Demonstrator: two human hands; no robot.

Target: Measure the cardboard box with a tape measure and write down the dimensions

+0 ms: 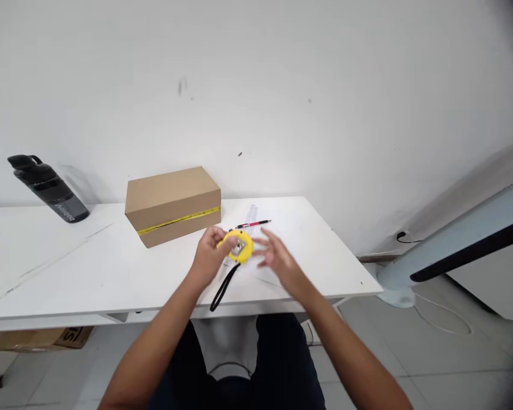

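A yellow tape measure with a black wrist strap hanging from it is gripped in my left hand, thumb across its face. Close by on its right is my right hand, fingers spread and slightly blurred; whether a fingertip touches the case I cannot tell. Behind the hands a red and black pen lies across a printed paper, which is partly hidden by the hands and the tape measure. To the left sits a closed cardboard box with a yellow measuring-tape-like band along its front.
The white table stands against a white wall and ends at the right. A dark water bottle is at the far left. Beyond the right end stands a pale blue upright appliance. Another cardboard box is under the table.
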